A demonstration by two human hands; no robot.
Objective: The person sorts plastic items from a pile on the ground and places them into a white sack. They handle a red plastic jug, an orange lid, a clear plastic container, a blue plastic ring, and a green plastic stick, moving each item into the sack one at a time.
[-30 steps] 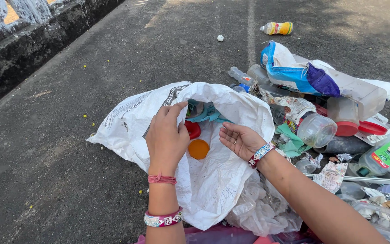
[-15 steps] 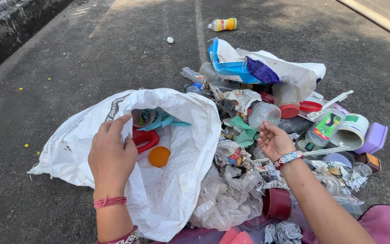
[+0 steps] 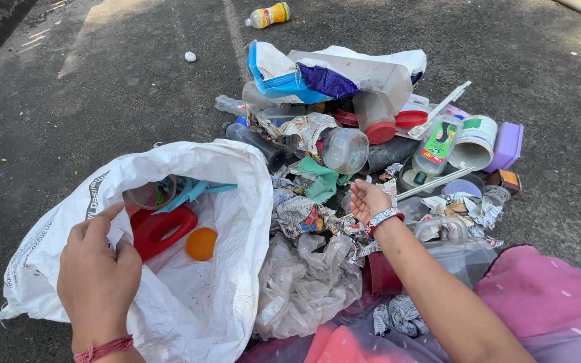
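Shifted right hand [image 3: 366,199] from sack toward litter pile, open, empty, hovering over crumpled paper [image 3: 302,216] just left of it. Left hand [image 3: 99,269] pinched white sack [image 3: 237,269] rim, holding mouth open.

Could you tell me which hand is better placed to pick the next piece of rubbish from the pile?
Right, probably. The right hand is open over the pile, while the left hand grips the edge of the sack, holding it open.

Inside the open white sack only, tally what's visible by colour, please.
Red: 1, a handled container
Orange: 1, a round lid
Teal: 1, a plastic piece
Clear: 1, a round container
Total: 4 in the white sack
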